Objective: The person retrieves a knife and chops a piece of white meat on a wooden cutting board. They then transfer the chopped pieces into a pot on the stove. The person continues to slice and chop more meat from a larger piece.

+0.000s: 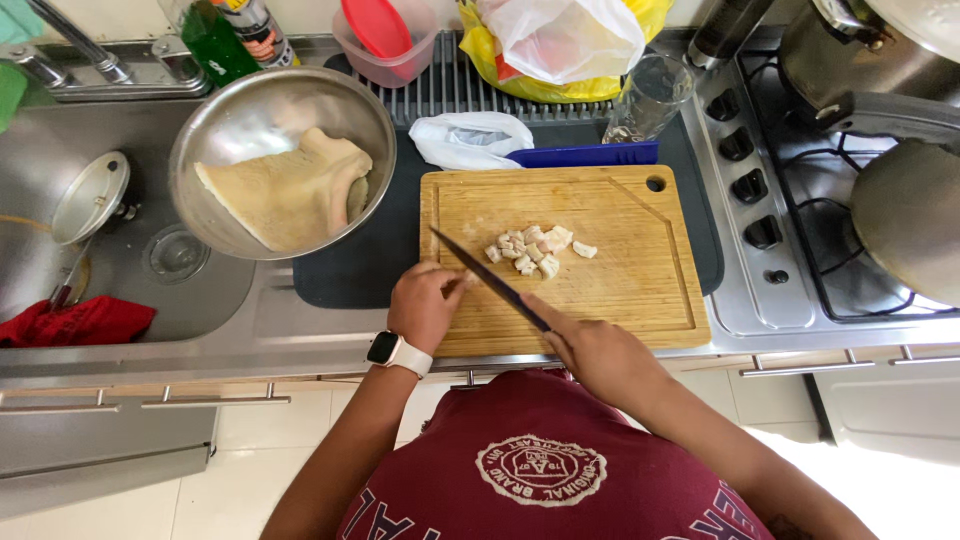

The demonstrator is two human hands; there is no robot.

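A wooden cutting board point(640, 290) lies on the counter with a small heap of pale cut pieces point(532, 248) near its middle. My right hand point(592, 352) grips a knife point(480, 270) by its handle, the blade pointing up and left across the board's near-left part. My left hand point(428, 302), with a watch on its wrist, rests at the board's left edge with fingers curled, pinching something small beside the blade; the item is too hidden to tell. A steel bowl point(215, 125) on the sink's edge holds a large pale slab point(290, 190).
A sink point(40, 230) on the left holds a lid and a red cloth point(80, 322). A blue board point(585, 155), a white bag, a glass point(650, 98) and a yellow bag stand behind the board. Stove knobs, pots and a pan are on the right.
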